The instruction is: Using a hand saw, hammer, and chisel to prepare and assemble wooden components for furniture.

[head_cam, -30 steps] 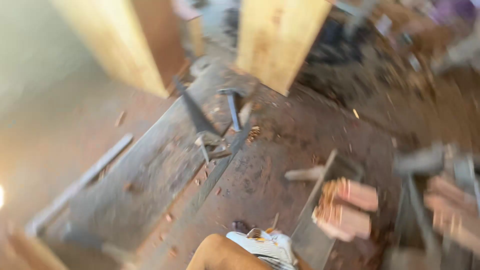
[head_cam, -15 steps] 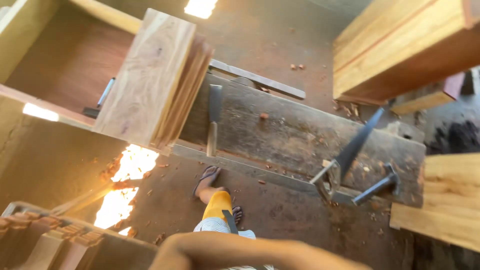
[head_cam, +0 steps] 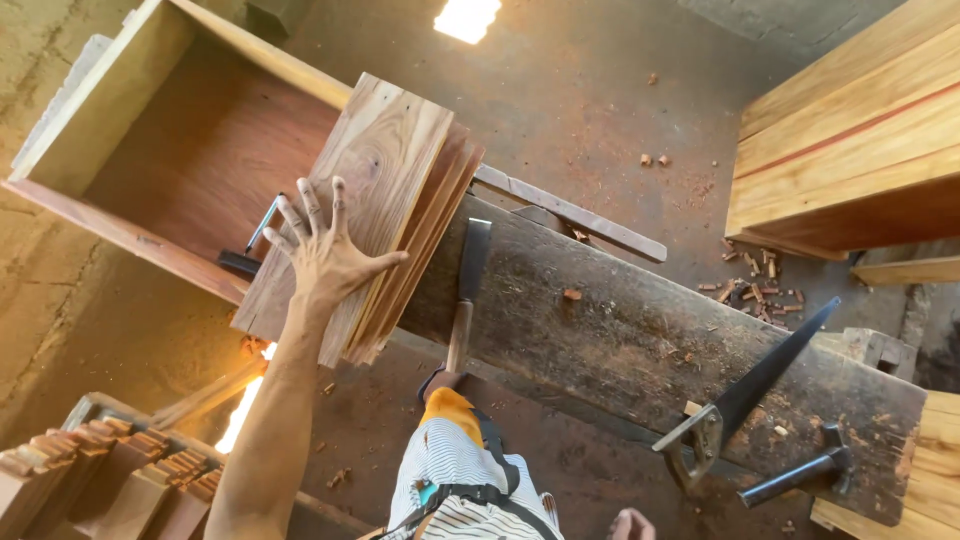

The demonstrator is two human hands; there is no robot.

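Resting: the left hand (head_cam: 322, 258) is lying flat, fingers spread, on the stack of boards (head_cam: 372, 205).
Stack position: the boards are sitting tilted on the left end of the workbench (head_cam: 640, 340), beside the open wooden box (head_cam: 190, 140).
Right hand: only a small part is showing at the bottom edge; its state cannot be told.
Chisel (head_cam: 466, 290): lying on the workbench, just right of the stack.
Handsaw (head_cam: 745, 395): lying at the right end of the workbench, next to a hammer (head_cam: 800, 475).

Smooth pale wood boards (head_cam: 375, 200), rough dark wooden bench (head_cam: 640, 330) (scarred), matt metal saw (head_cam: 760, 385)
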